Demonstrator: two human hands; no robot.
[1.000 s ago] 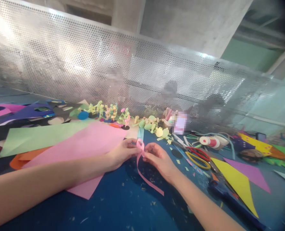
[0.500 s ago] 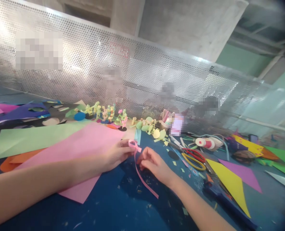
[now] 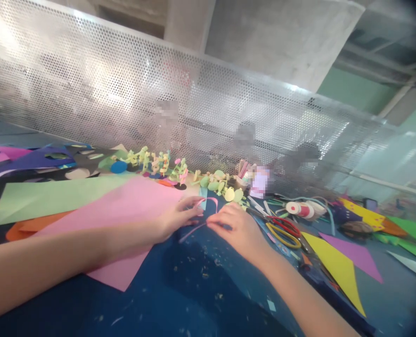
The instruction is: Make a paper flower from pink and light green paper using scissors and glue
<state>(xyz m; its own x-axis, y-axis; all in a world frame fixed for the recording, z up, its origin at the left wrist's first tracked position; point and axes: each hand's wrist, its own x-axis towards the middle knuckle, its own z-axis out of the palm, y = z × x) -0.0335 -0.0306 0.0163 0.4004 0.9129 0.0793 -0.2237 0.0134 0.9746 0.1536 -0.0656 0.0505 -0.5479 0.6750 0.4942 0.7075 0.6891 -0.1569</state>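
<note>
A thin pink paper strip (image 3: 213,201) arches between my two hands above the blue table. My left hand (image 3: 183,216) pinches one end, its fingertips closed on the paper. With thumb and fingers together, my right hand (image 3: 234,229) grips the strip farther along, and a loose tail hangs down to the left. Under my left forearm lies a large pink paper sheet (image 3: 130,210), overlapping a pale green sheet (image 3: 53,196). Small paper figures (image 3: 155,164) in yellow, green and pink stand behind my hands.
Right of my hand lie scissors with red and yellow handles (image 3: 283,234), a thread spool (image 3: 301,209), a yellow sheet (image 3: 334,267) and a purple sheet (image 3: 352,252). A perforated metal screen (image 3: 208,112) runs along the back, with blurred people behind it. Paper scraps dot the blue table (image 3: 180,299).
My right hand has moved up and left and taken hold of the pink strip. The small loop has opened into a wider arch, and the tail now swings left instead of right.
</note>
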